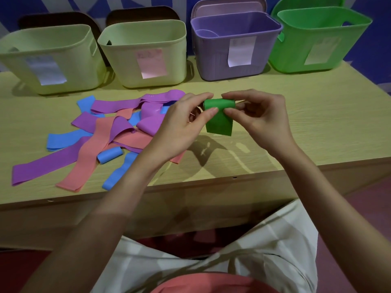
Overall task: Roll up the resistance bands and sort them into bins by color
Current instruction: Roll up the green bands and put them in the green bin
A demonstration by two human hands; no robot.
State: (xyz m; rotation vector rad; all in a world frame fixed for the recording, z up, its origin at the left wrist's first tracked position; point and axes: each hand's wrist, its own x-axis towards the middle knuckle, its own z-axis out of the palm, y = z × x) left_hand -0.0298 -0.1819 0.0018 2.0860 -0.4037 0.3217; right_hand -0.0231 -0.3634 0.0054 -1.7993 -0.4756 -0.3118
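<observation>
A green resistance band [219,118] hangs above the wooden table [306,127], partly rolled at its top with a loose tail below. My left hand [186,121] pinches the roll's left end and my right hand [256,115] pinches its right end. To the left lies a heap of flat bands: purple [127,104], coral [88,157] and blue [63,140]. A small rolled blue band [110,155] sits among them. Along the back stand two pale yellow-green bins [48,45] [146,37], a purple bin [234,28] and a green bin [323,24].
Each bin has a paper label on its front. A pink lid [228,7] leans behind the purple bin. The table's front edge [190,187] runs just before my knees.
</observation>
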